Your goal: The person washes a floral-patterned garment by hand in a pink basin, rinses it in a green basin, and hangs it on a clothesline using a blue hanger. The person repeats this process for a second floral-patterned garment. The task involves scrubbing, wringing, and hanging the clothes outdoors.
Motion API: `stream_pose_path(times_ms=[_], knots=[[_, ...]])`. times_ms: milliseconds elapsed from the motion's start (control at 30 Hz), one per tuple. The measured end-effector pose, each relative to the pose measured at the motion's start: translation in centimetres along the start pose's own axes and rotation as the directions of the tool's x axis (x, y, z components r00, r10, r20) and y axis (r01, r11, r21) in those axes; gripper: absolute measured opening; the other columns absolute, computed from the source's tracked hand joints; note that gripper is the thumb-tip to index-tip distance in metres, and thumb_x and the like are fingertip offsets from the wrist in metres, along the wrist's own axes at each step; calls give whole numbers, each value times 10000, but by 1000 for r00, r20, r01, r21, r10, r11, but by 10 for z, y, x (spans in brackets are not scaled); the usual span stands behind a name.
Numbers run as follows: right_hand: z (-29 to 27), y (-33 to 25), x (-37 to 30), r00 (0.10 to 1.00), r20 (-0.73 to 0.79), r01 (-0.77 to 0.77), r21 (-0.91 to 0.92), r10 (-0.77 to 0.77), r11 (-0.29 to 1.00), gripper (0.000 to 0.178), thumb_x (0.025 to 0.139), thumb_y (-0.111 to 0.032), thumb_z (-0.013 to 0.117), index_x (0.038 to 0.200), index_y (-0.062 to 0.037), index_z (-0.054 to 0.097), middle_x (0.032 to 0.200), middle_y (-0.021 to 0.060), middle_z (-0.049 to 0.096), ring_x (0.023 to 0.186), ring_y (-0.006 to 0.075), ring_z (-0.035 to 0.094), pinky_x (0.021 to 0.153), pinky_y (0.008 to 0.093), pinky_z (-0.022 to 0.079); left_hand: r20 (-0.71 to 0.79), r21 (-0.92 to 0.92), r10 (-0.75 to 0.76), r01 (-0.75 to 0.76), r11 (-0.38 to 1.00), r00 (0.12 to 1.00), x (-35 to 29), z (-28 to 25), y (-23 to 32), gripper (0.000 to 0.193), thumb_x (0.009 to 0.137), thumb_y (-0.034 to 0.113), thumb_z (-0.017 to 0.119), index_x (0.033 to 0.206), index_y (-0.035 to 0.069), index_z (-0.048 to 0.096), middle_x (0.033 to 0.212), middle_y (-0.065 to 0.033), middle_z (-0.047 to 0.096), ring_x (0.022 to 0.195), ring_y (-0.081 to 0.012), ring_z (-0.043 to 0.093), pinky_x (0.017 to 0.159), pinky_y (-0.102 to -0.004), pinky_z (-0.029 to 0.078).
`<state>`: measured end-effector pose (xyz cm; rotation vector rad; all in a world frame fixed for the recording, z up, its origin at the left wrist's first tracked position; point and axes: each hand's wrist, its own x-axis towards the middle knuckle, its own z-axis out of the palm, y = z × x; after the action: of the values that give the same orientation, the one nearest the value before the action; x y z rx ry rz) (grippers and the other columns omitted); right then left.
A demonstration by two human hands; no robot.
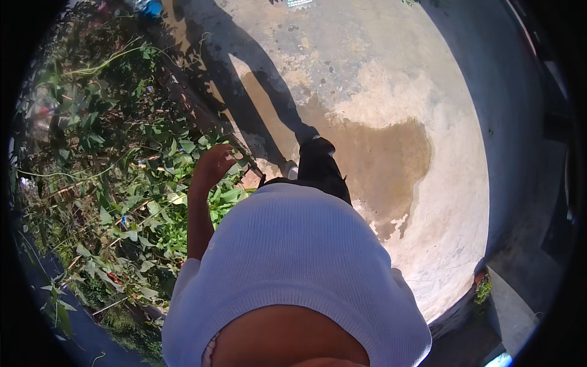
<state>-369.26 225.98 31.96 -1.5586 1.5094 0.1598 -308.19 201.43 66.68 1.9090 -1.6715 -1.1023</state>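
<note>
My left hand [214,164] hangs at my left side over the edge of a mass of green leafy plants [137,153]. Its fingers are loosely curled, with a gap between the thumb and the others. I see nothing held in it. The nearest things to it are leaves and vine stems, and whether it touches any of them is hard to tell. My right hand is out of sight, hidden beyond my white ribbed top [299,244]. Below the top show my black trousers [321,165].
A concrete floor [416,79] in bright sun lies ahead and to the right, with a brown wet patch [391,165] beside my legs. My long shadow [226,55] falls forward. A low edging borders the plants. At far left something blue [148,7] lies among them.
</note>
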Motion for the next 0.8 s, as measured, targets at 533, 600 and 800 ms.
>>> stream_pose_path(times_ms=[533, 600, 800], knots=[[-618, -425, 668, 884, -285, 2, 794, 370, 609, 77, 865, -102, 485, 819, -43, 504, 522, 43, 457, 393, 137, 447, 318, 261, 310, -303, -259, -386, 314, 913, 871, 405, -214, 17, 352, 737, 147, 722, 1050, 43, 598, 823, -93, 645, 739, -193, 635, 659, -316, 504], [-677, -507, 747, 905, -326, 42, 709, 275, 704, 169, 876, -170, 524, 955, -28, 573, 664, 69, 584, 542, 154, 582, 376, 258, 407, -328, -286, -482, 401, 870, 812, 443, -243, 1, 357, 723, 162, 733, 1043, 62, 608, 831, -90, 645, 745, -205, 636, 662, -317, 507], [-688, -723, 904, 974, -206, 29, 519, 93, 855, 173, 855, -211, 569, 946, -64, 573, 694, 59, 586, 561, 148, 589, 387, 259, 410, -241, 73, -577, 608, 791, 780, 576, -330, -108, 416, 704, 276, 733, 1048, 77, 610, 942, -166, 642, 919, -328, 610, 766, -406, 491]])
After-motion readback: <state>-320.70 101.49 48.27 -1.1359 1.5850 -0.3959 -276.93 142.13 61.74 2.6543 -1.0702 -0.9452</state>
